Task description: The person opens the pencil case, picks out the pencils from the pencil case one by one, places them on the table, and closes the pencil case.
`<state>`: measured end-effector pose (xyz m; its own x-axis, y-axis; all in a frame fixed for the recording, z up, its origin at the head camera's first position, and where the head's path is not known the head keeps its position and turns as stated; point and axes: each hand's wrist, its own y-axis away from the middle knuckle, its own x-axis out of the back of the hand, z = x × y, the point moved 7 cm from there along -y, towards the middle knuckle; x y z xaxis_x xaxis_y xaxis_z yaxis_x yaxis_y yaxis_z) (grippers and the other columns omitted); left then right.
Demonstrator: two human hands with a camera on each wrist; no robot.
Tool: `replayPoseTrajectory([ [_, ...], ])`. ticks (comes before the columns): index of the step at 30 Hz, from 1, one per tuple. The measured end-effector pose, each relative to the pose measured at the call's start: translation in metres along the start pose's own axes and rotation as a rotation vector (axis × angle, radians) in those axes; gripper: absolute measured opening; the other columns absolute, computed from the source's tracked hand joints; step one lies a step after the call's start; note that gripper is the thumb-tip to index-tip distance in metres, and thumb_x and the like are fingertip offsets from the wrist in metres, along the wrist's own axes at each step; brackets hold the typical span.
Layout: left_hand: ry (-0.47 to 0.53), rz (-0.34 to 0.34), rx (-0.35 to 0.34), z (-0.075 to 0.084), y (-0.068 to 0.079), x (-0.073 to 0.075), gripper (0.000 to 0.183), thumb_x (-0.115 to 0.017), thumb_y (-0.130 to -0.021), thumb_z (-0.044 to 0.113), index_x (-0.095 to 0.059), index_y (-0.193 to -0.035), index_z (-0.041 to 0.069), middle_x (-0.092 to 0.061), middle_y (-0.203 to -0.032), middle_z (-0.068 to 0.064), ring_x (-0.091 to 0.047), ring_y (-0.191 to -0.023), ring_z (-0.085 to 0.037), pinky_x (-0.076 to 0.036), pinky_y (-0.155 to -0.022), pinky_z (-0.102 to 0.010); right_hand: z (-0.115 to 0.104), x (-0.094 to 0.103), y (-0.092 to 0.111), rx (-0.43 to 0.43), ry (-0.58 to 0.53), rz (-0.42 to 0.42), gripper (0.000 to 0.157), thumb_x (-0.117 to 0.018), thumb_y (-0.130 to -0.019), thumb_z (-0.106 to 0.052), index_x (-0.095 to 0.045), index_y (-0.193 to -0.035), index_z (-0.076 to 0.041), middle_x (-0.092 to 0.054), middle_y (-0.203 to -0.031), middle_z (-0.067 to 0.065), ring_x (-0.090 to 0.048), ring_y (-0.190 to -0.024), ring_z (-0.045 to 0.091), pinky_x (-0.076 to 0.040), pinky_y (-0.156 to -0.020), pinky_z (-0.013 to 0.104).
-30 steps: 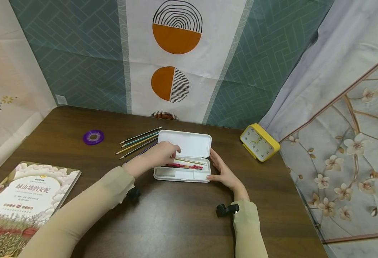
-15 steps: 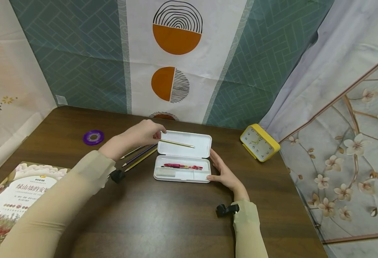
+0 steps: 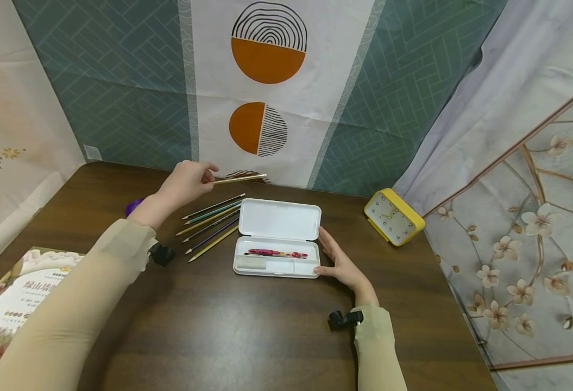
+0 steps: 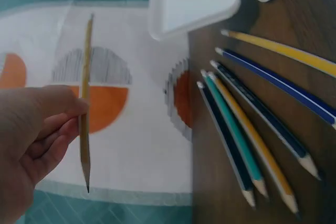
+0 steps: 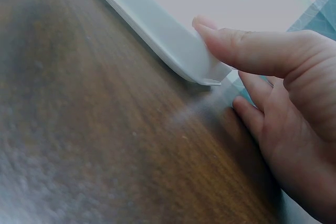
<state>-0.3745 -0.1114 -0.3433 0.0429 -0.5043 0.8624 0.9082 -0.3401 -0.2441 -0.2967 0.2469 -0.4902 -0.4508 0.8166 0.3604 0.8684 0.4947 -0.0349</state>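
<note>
My left hand [image 3: 187,182] pinches a yellow pencil [image 4: 85,87] between thumb and fingers, raised above the far side of the table. Its sharpened tip points down in the left wrist view. Several pencils [image 3: 213,220], in dark, teal, yellow and blue, lie side by side on the table below that hand. To their right is a white pencil case [image 3: 276,274] with its lid [image 3: 281,217] laid back. Inside lie a red pen [image 3: 271,252] and a whitish block [image 3: 251,263]. My right hand [image 3: 342,266] holds the case's right end, thumb on the front corner [image 5: 210,30].
A yellow alarm clock [image 3: 391,217] stands at the back right. At the left is a book [image 3: 37,277], partly covered by my left sleeve. A purple ring-shaped object [image 3: 132,206] shows behind my left wrist. A patterned cloth [image 3: 247,179] hangs along the table's far edge.
My left hand has lifted the yellow pencil out of the case and carried it left and up, past the lid, to above the pencil row. The right hand has stayed at the case.
</note>
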Motion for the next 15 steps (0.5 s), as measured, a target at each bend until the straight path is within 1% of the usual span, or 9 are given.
replayPoseTrajectory([
  [4,0.041,0.045,0.075,-0.021,0.000,-0.004,0.034,-0.063,-0.089,0.001,-0.061,-0.122,-0.006,-0.070,-0.098,-0.022,-0.067,-0.091,-0.036,-0.055,-0.084,-0.049,0.000,0.000,0.000,0.003,-0.002,0.000,0.105,-0.075,-0.081,-0.001,-0.006,-0.158,-0.016,-0.004,-0.166,0.006,-0.006,-0.153,0.028,-0.009,-0.120,0.059],
  [7,0.056,0.055,0.121,-0.037,0.000,-0.009,0.034,-0.063,-0.088,0.001,-0.061,-0.121,-0.007,-0.069,-0.098,-0.024,-0.066,-0.090,-0.037,-0.055,-0.085,-0.050,-0.001,0.000,0.001,0.005,-0.002,0.000,0.105,-0.075,-0.080,0.000,-0.006,-0.158,-0.015,-0.005,-0.166,0.007,-0.006,-0.153,0.029,-0.009,-0.119,0.060],
  [11,0.066,0.035,0.173,-0.055,0.001,-0.018,0.035,-0.064,-0.088,0.002,-0.060,-0.121,-0.009,-0.069,-0.099,-0.025,-0.065,-0.090,-0.038,-0.054,-0.086,-0.052,0.000,-0.001,0.001,0.004,-0.002,0.000,0.105,-0.075,-0.080,0.000,-0.006,-0.158,-0.014,-0.005,-0.166,0.008,-0.006,-0.152,0.030,-0.009,-0.119,0.060],
  [15,0.080,0.020,0.207,-0.072,0.003,-0.029,0.035,-0.063,-0.089,0.002,-0.059,-0.122,-0.010,-0.068,-0.100,-0.026,-0.064,-0.089,-0.039,-0.053,-0.086,-0.053,0.001,-0.001,0.000,0.005,0.001,0.001,0.105,-0.075,-0.080,0.000,-0.007,-0.158,-0.015,-0.006,-0.166,0.007,-0.006,-0.153,0.029,-0.009,-0.119,0.060],
])
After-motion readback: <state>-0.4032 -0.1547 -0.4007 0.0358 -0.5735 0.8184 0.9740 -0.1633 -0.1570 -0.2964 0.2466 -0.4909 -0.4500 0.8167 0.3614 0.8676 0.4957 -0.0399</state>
